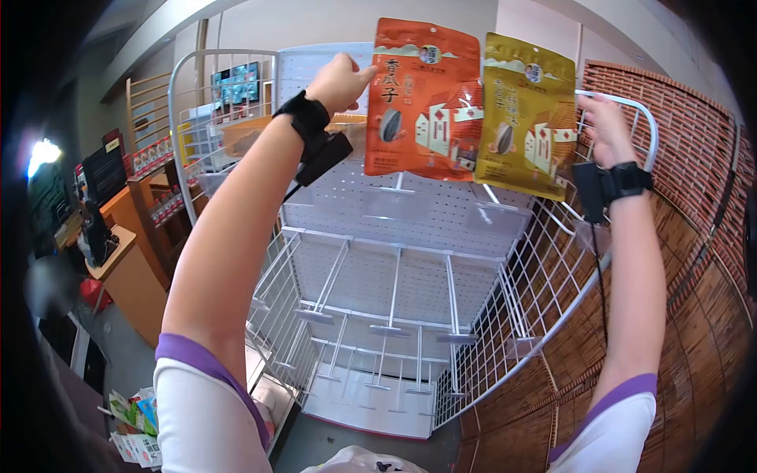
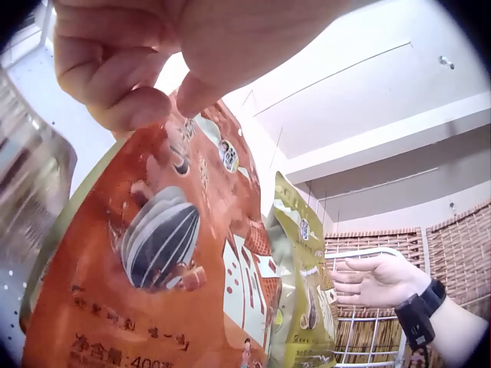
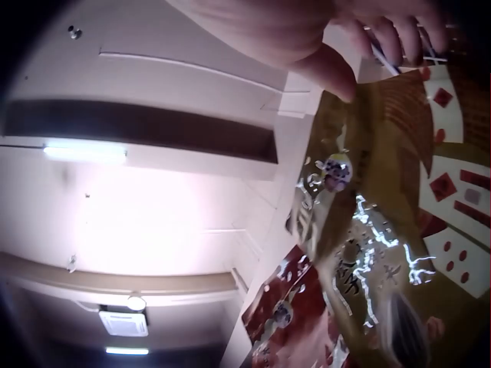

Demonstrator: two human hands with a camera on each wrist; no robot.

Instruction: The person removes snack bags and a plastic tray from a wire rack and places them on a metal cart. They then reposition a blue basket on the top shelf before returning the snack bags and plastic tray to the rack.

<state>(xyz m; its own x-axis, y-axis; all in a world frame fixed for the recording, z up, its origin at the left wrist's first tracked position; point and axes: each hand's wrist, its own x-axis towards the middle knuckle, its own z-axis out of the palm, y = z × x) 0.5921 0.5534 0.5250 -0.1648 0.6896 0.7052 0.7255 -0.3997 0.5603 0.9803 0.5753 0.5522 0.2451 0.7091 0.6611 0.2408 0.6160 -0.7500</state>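
An orange-red seed bag (image 1: 426,98) and an olive-yellow seed bag (image 1: 527,114) hang side by side, upright, at the top of a wire rack. My left hand (image 1: 339,83) is at the orange bag's left edge; in the left wrist view its thumb and curled fingers (image 2: 138,107) pinch that edge. My right hand (image 1: 607,126) is beside the olive bag's right edge, fingers spread and fairly straight, as the left wrist view also shows (image 2: 380,282). Whether it touches the bag, I cannot tell. The bags' upper fixing is hidden.
Below the bags, the white rack (image 1: 371,244) has several hooks with clear label holders and wire mesh sides. A brown woven wall (image 1: 670,260) stands at the right. Colourful packets (image 1: 142,422) lie at the lower left, and a wooden counter (image 1: 130,276) stands at the left.
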